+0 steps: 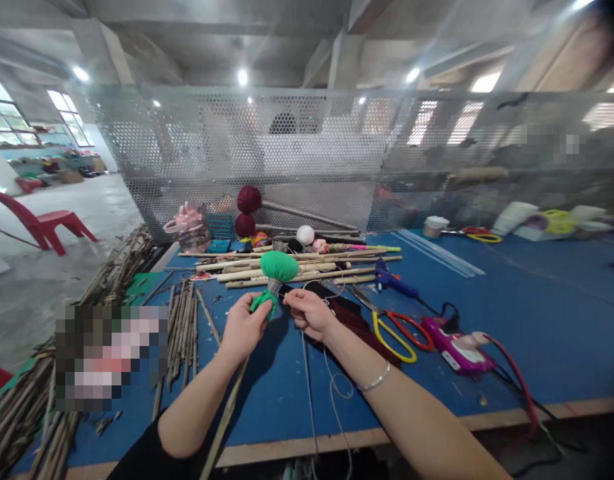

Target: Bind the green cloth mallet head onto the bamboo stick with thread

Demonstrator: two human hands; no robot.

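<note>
My left hand (244, 327) is closed round the gathered neck of a green cloth-covered ball (279, 267) on a stick (227, 417). Grey cord is wound round the neck just below the ball. Close by on the right, my right hand (311, 313) pinches the thin grey cord (308, 380), whose long end hangs down past the table's front edge. A loop of it lies on the blue table near my right wrist.
Scissors (394, 333) with yellow and red handles, a blue glue gun (394, 283) and a magenta device (457, 350) lie to the right. Wooden sticks (184, 327) lie to the left, more behind the ball. A perforated metal screen (237, 147) stands at the back.
</note>
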